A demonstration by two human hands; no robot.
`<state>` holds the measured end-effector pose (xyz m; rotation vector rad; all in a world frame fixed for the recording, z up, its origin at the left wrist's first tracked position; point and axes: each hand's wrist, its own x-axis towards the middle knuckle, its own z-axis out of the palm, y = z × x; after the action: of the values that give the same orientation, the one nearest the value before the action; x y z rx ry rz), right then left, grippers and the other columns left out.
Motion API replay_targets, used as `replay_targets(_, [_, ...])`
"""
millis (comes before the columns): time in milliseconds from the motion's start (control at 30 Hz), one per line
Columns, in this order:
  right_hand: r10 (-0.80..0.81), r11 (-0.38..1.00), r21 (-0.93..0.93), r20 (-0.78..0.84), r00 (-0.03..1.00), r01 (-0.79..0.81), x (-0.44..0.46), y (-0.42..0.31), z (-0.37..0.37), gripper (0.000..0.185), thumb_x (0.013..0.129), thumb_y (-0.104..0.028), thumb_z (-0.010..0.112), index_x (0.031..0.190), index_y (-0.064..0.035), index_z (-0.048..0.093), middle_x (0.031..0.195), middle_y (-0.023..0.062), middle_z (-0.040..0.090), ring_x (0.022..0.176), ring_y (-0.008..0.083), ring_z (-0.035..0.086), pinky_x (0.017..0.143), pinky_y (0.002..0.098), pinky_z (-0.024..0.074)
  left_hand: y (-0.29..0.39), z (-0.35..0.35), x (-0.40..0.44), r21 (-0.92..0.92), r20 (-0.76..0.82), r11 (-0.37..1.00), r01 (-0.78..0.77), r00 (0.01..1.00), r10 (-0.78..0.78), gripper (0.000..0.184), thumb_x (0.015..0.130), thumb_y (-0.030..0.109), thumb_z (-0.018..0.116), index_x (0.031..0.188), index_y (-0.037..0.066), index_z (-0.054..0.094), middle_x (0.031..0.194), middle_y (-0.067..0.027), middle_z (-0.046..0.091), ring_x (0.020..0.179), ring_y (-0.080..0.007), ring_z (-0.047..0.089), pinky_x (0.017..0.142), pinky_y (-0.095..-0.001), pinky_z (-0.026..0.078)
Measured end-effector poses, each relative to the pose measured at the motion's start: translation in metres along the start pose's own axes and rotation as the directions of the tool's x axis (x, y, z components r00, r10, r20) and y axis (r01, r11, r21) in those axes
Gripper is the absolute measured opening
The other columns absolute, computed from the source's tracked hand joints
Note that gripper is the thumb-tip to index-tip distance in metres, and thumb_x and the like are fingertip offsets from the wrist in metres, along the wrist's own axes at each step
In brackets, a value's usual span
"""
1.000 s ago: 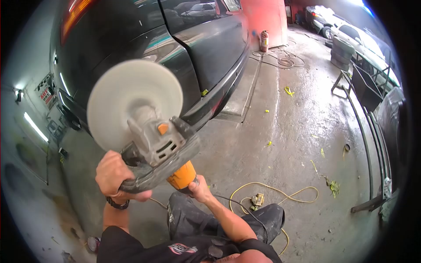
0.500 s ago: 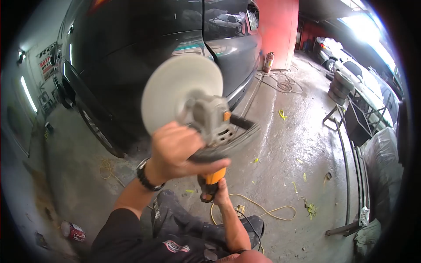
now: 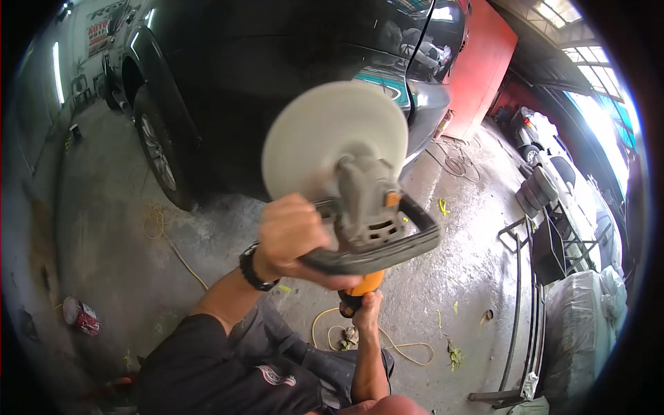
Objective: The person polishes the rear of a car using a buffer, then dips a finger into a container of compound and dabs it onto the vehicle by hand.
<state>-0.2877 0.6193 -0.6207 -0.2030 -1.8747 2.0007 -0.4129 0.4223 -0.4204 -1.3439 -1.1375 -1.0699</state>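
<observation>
A rotary polisher [image 3: 366,200] with a large pale round pad [image 3: 315,131] is raised in front of the dark car [image 3: 242,83]. The pad hides part of the lower body panel; whether it touches the paint I cannot tell. My left hand [image 3: 294,238], with a black watch [image 3: 254,268] at the wrist, is closed round the left side of the polisher's black loop handle [image 3: 387,257]. Lower down, my right hand [image 3: 369,311] grips the orange and black rear body of the tool. That hand's fingers are partly hidden behind the tool.
A yellow cord [image 3: 408,356] loops over the floor by my legs, and another cord [image 3: 181,256] runs at left. A can [image 3: 81,317] lies at lower left. Metal frames [image 3: 515,311] and a plastic-covered bundle [image 3: 584,332] stand at right. A fire extinguisher [image 3: 444,123] is by the red wall.
The view has shifted, so the car and floor sit differently in it. Both hands keep hold of the polisher, which appears farther right and slightly lower.
</observation>
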Motion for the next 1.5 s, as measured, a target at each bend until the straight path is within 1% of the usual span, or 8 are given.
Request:
replay_targets(100, [-0.063,0.995,-0.081,-0.002,0.998,0.062,-0.009,-0.005,0.022,0.095,0.069,-0.089,0.06,0.095,0.0025,0.066,0.071,0.0069,0.066,0.057,0.0145,0.064,0.049,0.0269,0.0492,-0.012,-0.026,-0.042,-0.011,-0.161,1.0,0.003,0.987,-0.005,0.068,0.085,0.069,0.064,0.062,0.008,0.046,0.053,-0.0001,0.039,0.044,-0.0156,0.041,0.045,-0.0315,0.031])
replay_targets(233, [-0.068,0.995,-0.071,0.043,0.997,0.071,-0.022,0.021,0.038,0.078,0.08,-0.06,0.075,0.118,0.0076,0.064,0.109,0.0117,0.071,0.102,0.0204,0.064,0.093,0.0362,0.0489,-0.017,-0.051,-0.075,-0.127,-0.268,0.987,0.095,0.955,-0.126,0.068,0.084,0.071,0.063,0.065,0.008,0.047,0.052,0.0013,0.038,0.043,-0.015,0.039,0.047,-0.031,0.03])
replay_targets(333, [-0.018,0.99,-0.137,0.038,0.999,0.023,-0.028,0.007,0.053,0.074,0.078,-0.054,0.078,0.119,0.0069,0.063,0.107,0.0128,0.072,0.101,0.019,0.065,0.091,0.036,0.0498,-0.012,-0.065,-0.095,-0.146,-0.324,0.97,0.192,0.918,-0.231,0.068,0.083,0.071,0.065,0.066,0.008,0.048,0.052,0.0017,0.039,0.043,-0.0143,0.038,0.048,-0.0304,0.03])
replay_targets(433, [-0.003,0.969,-0.247,0.027,1.0,0.009,-0.035,-0.003,0.065,0.094,0.075,-0.078,0.068,0.107,0.0107,0.065,0.092,0.007,0.071,0.087,0.0135,0.063,0.078,0.0313,0.0515,-0.012,-0.078,-0.121,-0.148,-0.359,0.959,0.241,0.891,-0.279,0.068,0.085,0.069,0.064,0.065,0.007,0.047,0.052,0.0,0.039,0.044,-0.0141,0.037,0.048,-0.0303,0.028])
replay_targets(533, [0.107,0.945,-0.316,0.045,0.993,-0.087,-0.048,-0.001,0.064,0.062,0.078,-0.042,0.076,0.116,0.0058,0.065,0.097,0.0157,0.073,0.093,0.019,0.067,0.086,0.0352,0.0517,-0.006,-0.087,-0.14,-0.168,-0.361,0.934,0.314,0.862,-0.355,0.068,0.087,0.069,0.062,0.065,0.006,0.047,0.052,-0.0005,0.04,0.044,-0.0146,0.038,0.048,-0.0305,0.029])
replay_targets(833, [0.204,0.899,-0.386,-0.05,0.978,-0.207,-0.078,0.0,0.045,0.052,0.075,-0.03,0.073,0.115,0.0025,0.068,0.093,0.0181,0.073,0.087,0.0252,0.07,0.084,0.0379,0.0526,0.018,-0.079,-0.17,-0.164,-0.285,0.873,0.459,0.826,-0.487,0.069,0.088,0.07,0.058,0.067,0.007,0.041,0.055,0.0001,0.037,0.048,-0.0132,0.035,0.051,-0.0318,0.028])
replay_targets(1133, [0.204,0.844,-0.475,-0.142,0.969,-0.247,-0.103,-0.017,0.014,0.053,0.075,-0.034,0.069,0.113,0.0039,0.068,0.094,0.0183,0.073,0.086,0.0244,0.07,0.082,0.0368,0.0529,0.036,-0.053,-0.171,-0.295,-0.158,0.818,0.494,0.819,-0.551,0.063,0.087,0.061,0.067,0.066,0.006,0.046,0.053,-0.0026,0.042,0.044,-0.0179,0.043,0.048,-0.0332,0.037])
replay_targets(1500, [0.107,0.909,-0.381,-0.184,0.977,-0.171,-0.109,-0.004,-0.021,0.094,0.079,-0.083,0.056,0.099,0.0086,0.066,0.081,0.0062,0.068,0.078,0.0142,0.062,0.069,0.0343,0.051,0.025,-0.007,-0.138,-0.417,-0.003,0.818,0.395,0.9,-0.436,0.049,0.076,0.044,0.083,0.064,0.009,0.051,0.054,-0.001,0.044,0.044,-0.0194,0.044,0.048,-0.0327,0.035])
